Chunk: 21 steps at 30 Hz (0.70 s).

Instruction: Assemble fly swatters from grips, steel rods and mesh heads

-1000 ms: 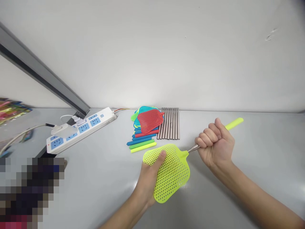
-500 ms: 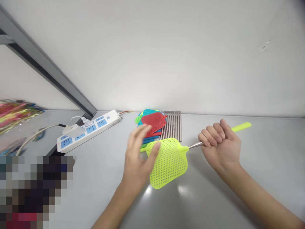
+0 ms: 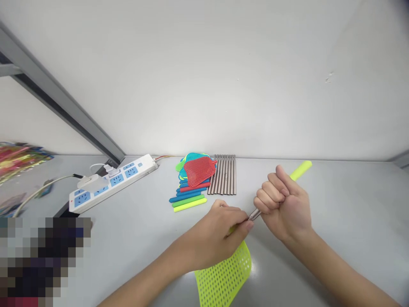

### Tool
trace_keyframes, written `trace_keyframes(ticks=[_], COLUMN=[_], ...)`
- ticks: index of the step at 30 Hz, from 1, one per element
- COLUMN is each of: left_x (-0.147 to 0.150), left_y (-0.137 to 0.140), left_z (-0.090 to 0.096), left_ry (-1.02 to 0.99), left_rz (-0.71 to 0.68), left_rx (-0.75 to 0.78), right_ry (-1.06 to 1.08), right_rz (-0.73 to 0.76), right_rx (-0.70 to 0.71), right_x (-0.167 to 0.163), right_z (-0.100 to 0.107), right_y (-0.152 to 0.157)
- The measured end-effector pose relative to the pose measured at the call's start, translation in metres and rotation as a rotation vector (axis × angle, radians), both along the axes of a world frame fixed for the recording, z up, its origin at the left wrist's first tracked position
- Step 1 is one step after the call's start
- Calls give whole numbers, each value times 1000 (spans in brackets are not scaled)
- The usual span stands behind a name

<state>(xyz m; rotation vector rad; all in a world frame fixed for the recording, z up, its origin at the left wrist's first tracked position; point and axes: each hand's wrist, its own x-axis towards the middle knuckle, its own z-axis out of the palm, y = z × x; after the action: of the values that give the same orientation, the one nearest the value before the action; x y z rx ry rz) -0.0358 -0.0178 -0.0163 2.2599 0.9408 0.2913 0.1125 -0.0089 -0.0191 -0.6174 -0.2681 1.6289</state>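
Fly swatter (image 3: 225,273), yellow-green, held in both hands on the near side of the row of steel tubes (image 3: 223,175), the reference for all positions. Its perforated head hangs below the left hand (image 3: 220,232), nearer the viewer than the row. That hand is pinched about the neck, thumb opposing fingers, presumably to steady the head where it meets the shaft (image 3: 254,214); the fingers hide the joint itself. The right hand (image 3: 283,204), to the near right of the row, is wrapped in a fist around the shaft and the lower part of the handle (image 3: 301,170), whose tip projects beyond; such a grip would resist twisting and pulling. The hands are near each other but apart, a short length of shaft showing between them. Left of the row, loose handles, among them a green handle (image 3: 188,201) and a yellow handle (image 3: 191,205), lie roughly parallel, apparently sorted by kind. A red swatter head (image 3: 200,171) tops the pile of heads beside the row. Farther left stands a power strip (image 3: 111,183), probably set aside for working room.
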Motion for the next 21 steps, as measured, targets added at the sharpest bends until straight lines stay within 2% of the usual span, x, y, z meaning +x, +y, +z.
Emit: trace_keyframes(ticks=[3, 6, 10, 14, 17, 21], left_x=[0, 0, 2, 6, 12, 19], left_y=[-5, -6, 2, 9, 9, 6], left_z=[2, 2, 3, 4, 4, 7], left_ry=[-73, -93, -49, 103, 148, 73], left_rz=[36, 67, 73, 24, -29, -36], left_rx=[-52, -8, 237, 507, 568, 493], right_ry=[5, 5, 13, -20, -10, -10], right_rz=[28, 56, 126, 214, 148, 35], right_rx=[-8, 22, 113, 89, 33, -6], right_x=[1, 2, 2, -2, -3, 0], right_z=[5, 7, 6, 0, -2, 5], right_y=[1, 4, 9, 7, 5, 4])
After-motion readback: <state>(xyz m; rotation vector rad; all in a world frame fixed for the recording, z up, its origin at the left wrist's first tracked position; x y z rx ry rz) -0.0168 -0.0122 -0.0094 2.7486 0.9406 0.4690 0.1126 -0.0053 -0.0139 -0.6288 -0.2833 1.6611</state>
